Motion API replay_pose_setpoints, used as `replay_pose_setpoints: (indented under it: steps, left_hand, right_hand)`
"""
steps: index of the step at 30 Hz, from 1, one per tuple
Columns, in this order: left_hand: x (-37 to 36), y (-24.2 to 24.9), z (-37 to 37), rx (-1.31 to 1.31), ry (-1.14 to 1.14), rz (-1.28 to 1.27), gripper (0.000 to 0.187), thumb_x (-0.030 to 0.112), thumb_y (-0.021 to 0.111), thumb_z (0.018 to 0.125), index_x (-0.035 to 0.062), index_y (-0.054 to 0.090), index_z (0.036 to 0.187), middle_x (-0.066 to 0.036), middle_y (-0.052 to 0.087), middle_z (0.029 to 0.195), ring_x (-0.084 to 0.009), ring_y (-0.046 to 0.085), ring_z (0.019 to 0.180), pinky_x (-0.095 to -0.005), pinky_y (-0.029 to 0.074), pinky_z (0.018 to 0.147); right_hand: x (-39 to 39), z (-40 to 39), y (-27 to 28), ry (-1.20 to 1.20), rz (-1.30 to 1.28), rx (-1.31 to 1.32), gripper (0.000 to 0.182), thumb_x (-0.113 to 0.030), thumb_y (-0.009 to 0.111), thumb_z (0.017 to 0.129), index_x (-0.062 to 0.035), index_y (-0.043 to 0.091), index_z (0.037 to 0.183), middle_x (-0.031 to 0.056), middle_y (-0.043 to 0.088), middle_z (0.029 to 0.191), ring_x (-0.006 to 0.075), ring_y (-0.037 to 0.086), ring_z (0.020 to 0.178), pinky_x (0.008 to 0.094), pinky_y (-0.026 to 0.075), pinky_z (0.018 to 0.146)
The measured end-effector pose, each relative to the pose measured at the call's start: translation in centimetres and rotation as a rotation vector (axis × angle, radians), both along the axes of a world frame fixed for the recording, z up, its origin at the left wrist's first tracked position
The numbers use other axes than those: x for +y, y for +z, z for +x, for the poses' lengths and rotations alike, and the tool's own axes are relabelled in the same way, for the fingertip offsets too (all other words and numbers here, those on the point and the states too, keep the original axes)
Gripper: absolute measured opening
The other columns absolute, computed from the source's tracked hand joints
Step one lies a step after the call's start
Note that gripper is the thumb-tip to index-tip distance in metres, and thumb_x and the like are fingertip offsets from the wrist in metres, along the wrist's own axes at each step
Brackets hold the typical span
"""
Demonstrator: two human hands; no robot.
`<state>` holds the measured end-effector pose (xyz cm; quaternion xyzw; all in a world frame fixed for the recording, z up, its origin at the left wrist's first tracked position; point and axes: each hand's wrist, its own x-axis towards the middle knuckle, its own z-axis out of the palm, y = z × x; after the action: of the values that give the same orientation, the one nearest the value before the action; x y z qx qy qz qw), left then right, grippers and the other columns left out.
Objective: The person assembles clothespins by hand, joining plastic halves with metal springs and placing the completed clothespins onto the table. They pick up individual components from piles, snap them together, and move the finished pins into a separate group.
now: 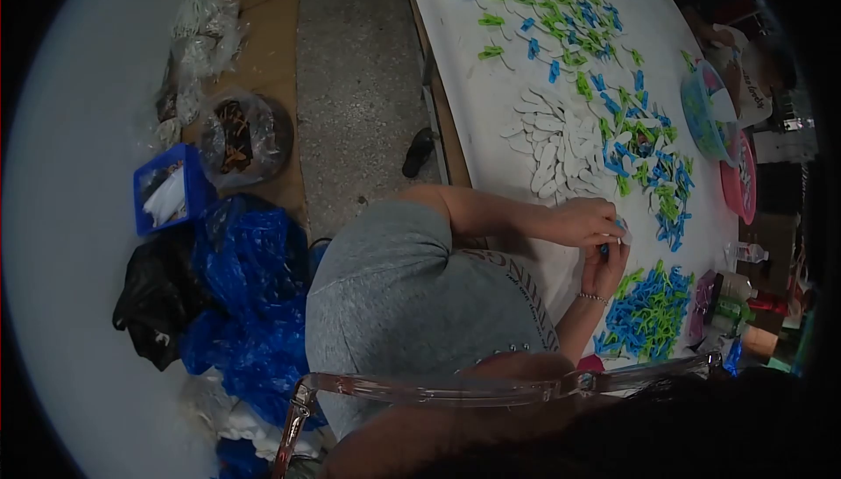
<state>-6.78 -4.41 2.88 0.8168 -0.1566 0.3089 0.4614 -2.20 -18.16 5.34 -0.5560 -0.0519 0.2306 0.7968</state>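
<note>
My left hand (585, 222) and my right hand (606, 267), which has a bracelet at its wrist, meet over the white table (491, 120). Both have their fingers closed in a pinch. A small white piece (625, 237) and a bit of a blue clip show at the fingertips; the fingers cover most of both. Just beyond my left hand lies a pile of white, elongated flat pieces (552, 150). Mixed blue and green clips (648, 312) are heaped close to my right hand. Another loose heap of clips (670, 185) lies farther across the table.
Rows of clips (561, 19) cover the table's far end. A blue-green basin (708, 115) and a pink basin (743, 183) stand along the opposite edge, near another person (745, 67). Blue bags (250, 304), a blue crate (149, 183) and a bagged tub (250, 137) are behind me.
</note>
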Motion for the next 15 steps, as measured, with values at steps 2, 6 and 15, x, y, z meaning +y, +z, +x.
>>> replay_pose_setpoints:
  steps: [2, 6, 15]
  left_hand:
    - [-0.1, -0.5, 0.3, -0.025, 0.008, -0.002, 0.025, 0.023, 0.062, 0.082, 0.0135, 0.062, 0.106, -0.007, 0.055, 0.091, -0.0249, 0.054, 0.084, -0.0335, 0.045, 0.072]
    - [-0.3, -0.8, 0.2, -0.242, -0.050, 0.106, 0.022, 0.022, 0.061, 0.083, 0.0119, 0.064, 0.102, -0.006, 0.057, 0.095, -0.0243, 0.055, 0.086, -0.0346, 0.046, 0.071]
    - [-0.3, 0.2, 0.5, 0.216, -0.203, -0.532, 0.021, 0.025, 0.051, 0.092, 0.0057, 0.059, 0.087, -0.009, 0.059, 0.089, -0.0183, 0.059, 0.066, -0.0306, 0.048, 0.059]
  right_hand:
    - [-0.5, 0.0, -1.3, -0.001, 0.098, 0.039, 0.032, -0.008, 0.055, 0.088, -0.0040, 0.047, 0.119, 0.0081, 0.058, 0.107, 0.0154, 0.059, 0.088, 0.0283, 0.053, 0.071]
    - [-3.0, 2.9, -3.0, 0.040, 0.246, 0.193, 0.023, -0.014, 0.056, 0.088, -0.0025, 0.053, 0.108, 0.0092, 0.059, 0.107, 0.0186, 0.060, 0.092, 0.0309, 0.052, 0.076]
    - [-6.7, 5.3, 0.1, -0.165, 0.166, -0.034, 0.021, -0.025, 0.056, 0.089, -0.0081, 0.053, 0.102, 0.0087, 0.060, 0.098, 0.0172, 0.057, 0.084, 0.0310, 0.049, 0.074]
